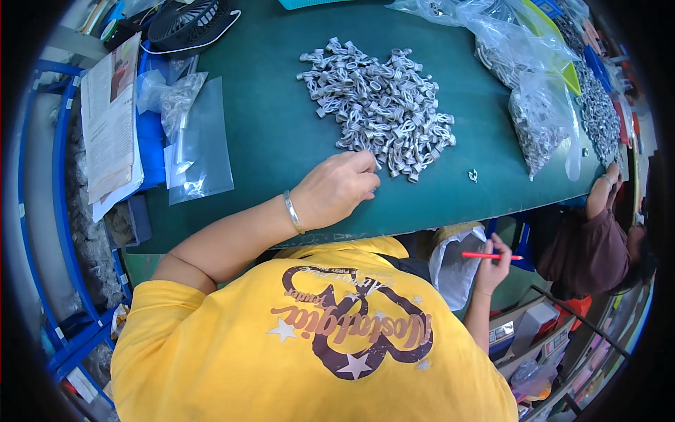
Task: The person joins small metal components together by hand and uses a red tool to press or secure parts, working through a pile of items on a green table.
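Note:
On the green tabletop lies a heap of small grey looped pieces with ribbed ends (383, 98). My left hand (334, 188) rests on the table at the heap's near edge, fingers curled together; whatever they pinch is hidden. A silver bangle circles that wrist. Off the table's near edge, beside a white bag, my right hand (496, 264) is raised with a slim red pen (474, 254) between its fingers. One loose grey piece (473, 176) lies apart, to the right of the heap.
Clear bags of grey parts (538, 126) crowd the table's right side. At left are papers (111, 105), a flat plastic bag (204, 151) and a black fan (186, 24). An open white-lined bag (455, 271) stands below the edge. A co-worker in a dark top (587, 246) works at far right.

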Demonstrator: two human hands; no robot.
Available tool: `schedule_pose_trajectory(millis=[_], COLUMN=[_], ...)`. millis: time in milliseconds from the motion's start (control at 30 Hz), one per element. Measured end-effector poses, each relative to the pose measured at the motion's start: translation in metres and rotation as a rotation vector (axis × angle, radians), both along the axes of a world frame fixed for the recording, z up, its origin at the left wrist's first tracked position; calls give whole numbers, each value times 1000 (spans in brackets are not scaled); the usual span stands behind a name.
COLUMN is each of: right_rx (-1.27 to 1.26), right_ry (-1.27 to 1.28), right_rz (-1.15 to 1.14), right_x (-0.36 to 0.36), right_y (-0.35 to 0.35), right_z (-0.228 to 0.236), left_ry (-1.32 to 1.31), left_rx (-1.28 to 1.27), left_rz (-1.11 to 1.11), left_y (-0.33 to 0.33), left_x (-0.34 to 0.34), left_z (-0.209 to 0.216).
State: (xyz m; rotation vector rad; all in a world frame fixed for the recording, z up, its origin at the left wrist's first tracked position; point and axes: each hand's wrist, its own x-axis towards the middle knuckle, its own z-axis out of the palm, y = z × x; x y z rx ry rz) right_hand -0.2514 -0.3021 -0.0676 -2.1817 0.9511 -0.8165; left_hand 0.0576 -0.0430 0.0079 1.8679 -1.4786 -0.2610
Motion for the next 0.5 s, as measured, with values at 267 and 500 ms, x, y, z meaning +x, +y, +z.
schedule_pose_trajectory(millis=[267,500], right_rx=[79,842], right_ry=[-405,-575], right_rz=[588,860], right_x=[171,230], right_y=[63,131], right_z=[91,92], left_ry=[1118,1579], left_rx=[-201,-458], left_rz=[412,412], left_y=[20,36], left_x=[0,2], left_z=[31,39])
